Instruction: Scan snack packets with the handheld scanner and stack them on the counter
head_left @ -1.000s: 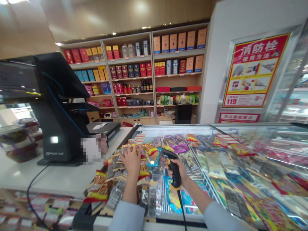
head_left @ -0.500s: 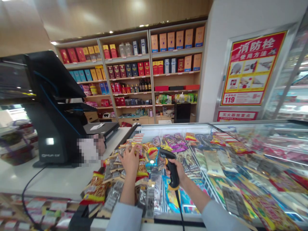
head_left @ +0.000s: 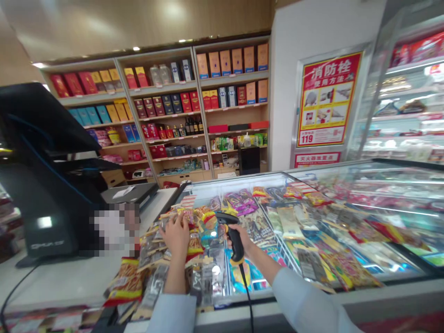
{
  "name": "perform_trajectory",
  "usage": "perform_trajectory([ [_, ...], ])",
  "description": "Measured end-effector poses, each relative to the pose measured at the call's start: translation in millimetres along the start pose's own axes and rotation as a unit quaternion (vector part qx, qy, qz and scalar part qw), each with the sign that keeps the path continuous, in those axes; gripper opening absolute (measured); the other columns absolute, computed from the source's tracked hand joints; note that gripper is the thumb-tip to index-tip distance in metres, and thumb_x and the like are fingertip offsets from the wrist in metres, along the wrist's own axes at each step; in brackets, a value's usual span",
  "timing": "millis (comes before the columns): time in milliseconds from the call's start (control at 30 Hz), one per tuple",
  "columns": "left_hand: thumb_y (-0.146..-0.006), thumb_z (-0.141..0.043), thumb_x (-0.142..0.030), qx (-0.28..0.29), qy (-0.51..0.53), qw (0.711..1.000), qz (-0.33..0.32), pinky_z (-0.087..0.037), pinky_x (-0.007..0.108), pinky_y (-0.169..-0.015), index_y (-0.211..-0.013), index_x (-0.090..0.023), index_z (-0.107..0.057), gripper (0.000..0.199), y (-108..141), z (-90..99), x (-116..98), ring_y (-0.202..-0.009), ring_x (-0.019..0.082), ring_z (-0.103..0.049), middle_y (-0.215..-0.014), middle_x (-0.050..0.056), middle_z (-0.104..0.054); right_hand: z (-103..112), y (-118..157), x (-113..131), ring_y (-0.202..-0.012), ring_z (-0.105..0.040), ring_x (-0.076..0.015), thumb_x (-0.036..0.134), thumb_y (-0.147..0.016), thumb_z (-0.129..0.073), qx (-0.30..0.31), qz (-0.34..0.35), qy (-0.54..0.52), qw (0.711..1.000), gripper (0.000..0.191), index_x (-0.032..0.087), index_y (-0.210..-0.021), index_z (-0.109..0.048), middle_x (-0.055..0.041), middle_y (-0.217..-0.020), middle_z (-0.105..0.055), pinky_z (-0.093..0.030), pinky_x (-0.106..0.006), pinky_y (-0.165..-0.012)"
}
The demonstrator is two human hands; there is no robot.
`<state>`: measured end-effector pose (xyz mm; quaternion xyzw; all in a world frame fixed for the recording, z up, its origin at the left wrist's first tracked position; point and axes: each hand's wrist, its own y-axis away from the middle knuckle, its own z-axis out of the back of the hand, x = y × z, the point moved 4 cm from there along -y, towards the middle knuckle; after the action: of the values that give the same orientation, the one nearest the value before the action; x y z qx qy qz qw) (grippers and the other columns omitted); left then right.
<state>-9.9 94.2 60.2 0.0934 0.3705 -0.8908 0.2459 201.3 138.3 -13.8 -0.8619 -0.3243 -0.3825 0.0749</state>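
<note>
My right hand (head_left: pixel 242 237) is wrapped round the grip of a black and yellow handheld barcode scanner (head_left: pixel 236 245). Its head points left, and a cable (head_left: pixel 248 296) hangs from the handle toward the near edge. My left hand (head_left: pixel 176 235) lies palm down with spread fingers on a heap of snack packets, touching the dark clear-wrapped ones (head_left: pixel 150 244). Red and yellow snack bags (head_left: pixel 194 243) lie just right of these fingers, between the hand and the scanner. Another red and yellow snack bag (head_left: pixel 125 280) sits at the heap's near left end.
Packets lie across the glass top of a chest freezer (head_left: pixel 227 188). On the left, a black till terminal (head_left: pixel 52 185) stands on a white counter (head_left: pixel 69 282). Shelves of boxed bottles (head_left: pixel 166 105) line the back wall, beside a red fire-hydrant poster (head_left: pixel 328 99).
The view has turned to the right, so everything sits farther left. My left hand stays on the packets, and my right hand keeps the scanner close beside it.
</note>
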Motion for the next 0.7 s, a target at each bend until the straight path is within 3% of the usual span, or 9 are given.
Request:
perform_trajectory([
  [267, -0.091, -0.034, -0.033, 0.01, 0.014, 1.0, 0.02, -0.027, 0.054, -0.103, -0.113, -0.02, -0.065, 0.041, -5.8, 8.9, -5.8, -0.108, 0.029, -0.055, -0.125, 0.013, -0.058, -11.8, 10.3, 7.8, -0.04, -0.044, -0.0089, 0.036, -0.073, -0.054, -0.026, -0.017, 0.002, 1.0, 0.022, 0.015, -0.069, -0.056, -0.0002, -0.052, -0.055, -0.034, -0.02, -0.039],
  [500, -0.09, -0.033, -0.034, 0.017, 0.074, 0.997, -0.029, -0.042, 0.036, -0.089, -0.113, -0.015, -0.063, 0.042, -5.2, 31.5, -1.6, -0.104, 0.026, -0.058, -0.115, 0.013, -0.063, -16.9, 24.0, 37.0, -0.04, -0.045, -0.0098, 0.033, -0.076, -0.051, -0.034, -0.028, 0.014, 0.999, 0.02, 0.015, -0.068, -0.055, -0.0004, -0.051, -0.055, -0.036, -0.02, -0.038],
  [600, -0.089, -0.035, -0.033, 0.009, 0.079, 0.996, -0.045, -0.042, 0.036, -0.089, -0.11, -0.015, -0.064, 0.041, -4.1, 42.9, -19.4, -0.103, 0.026, -0.058, -0.112, 0.013, -0.064, -18.1, 43.5, 60.1, -0.04, -0.046, -0.0105, 0.034, -0.077, -0.05, -0.032, -0.012, 0.029, 0.999, 0.02, 0.016, -0.069, -0.055, 0.0002, -0.049, -0.053, -0.036, -0.021, -0.037],
  [700, -0.087, -0.037, -0.033, 0.012, 0.092, 0.994, -0.058, -0.043, 0.036, -0.088, -0.11, -0.015, -0.064, 0.039, -3.1, 49.5, -51.5, -0.103, 0.026, -0.058, -0.114, 0.014, -0.063, -14.9, 66.1, 88.1, -0.039, -0.045, -0.0099, 0.037, -0.075, -0.054, -0.016, 0.017, 0.043, 0.999, 0.022, 0.016, -0.069, -0.055, 0.0011, -0.048, -0.052, -0.037, -0.021, -0.037],
])
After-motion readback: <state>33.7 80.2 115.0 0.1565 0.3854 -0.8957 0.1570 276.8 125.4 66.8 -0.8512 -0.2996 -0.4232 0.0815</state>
